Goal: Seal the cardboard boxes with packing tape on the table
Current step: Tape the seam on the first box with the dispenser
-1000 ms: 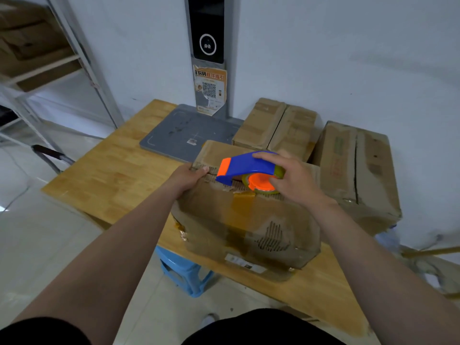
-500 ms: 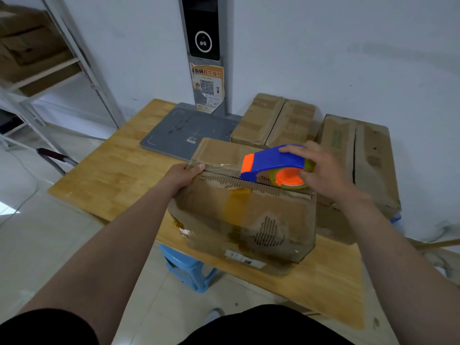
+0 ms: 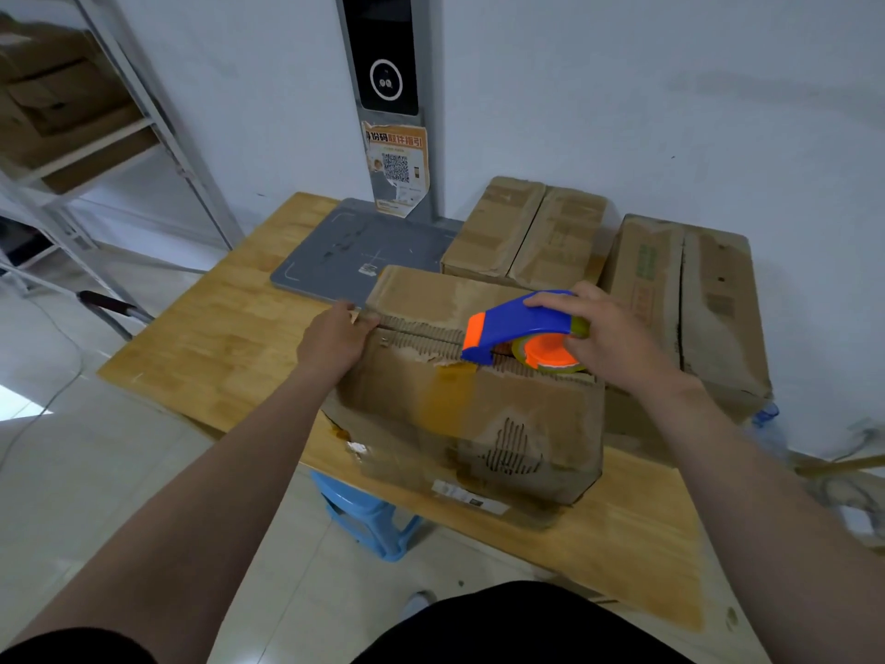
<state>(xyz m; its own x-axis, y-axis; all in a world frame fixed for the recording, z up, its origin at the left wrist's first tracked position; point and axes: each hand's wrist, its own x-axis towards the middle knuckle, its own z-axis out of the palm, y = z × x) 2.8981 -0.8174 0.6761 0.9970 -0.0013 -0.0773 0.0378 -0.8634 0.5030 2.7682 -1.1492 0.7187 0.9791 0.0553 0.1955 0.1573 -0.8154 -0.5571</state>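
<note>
Now right hand (image 3: 610, 340) grips tape dispenser (image 3: 519, 333) atop box (image 3: 479, 414).

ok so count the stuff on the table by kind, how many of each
cardboard boxes: 3 (near box, back box, right box)
tape dispenser: 1
grey platform: 1
total: 5

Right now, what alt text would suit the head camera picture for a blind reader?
The right hand holds a blue and orange tape dispenser on the top seam of a cardboard box on a wooden table; the left hand grips the box's edge.
</note>
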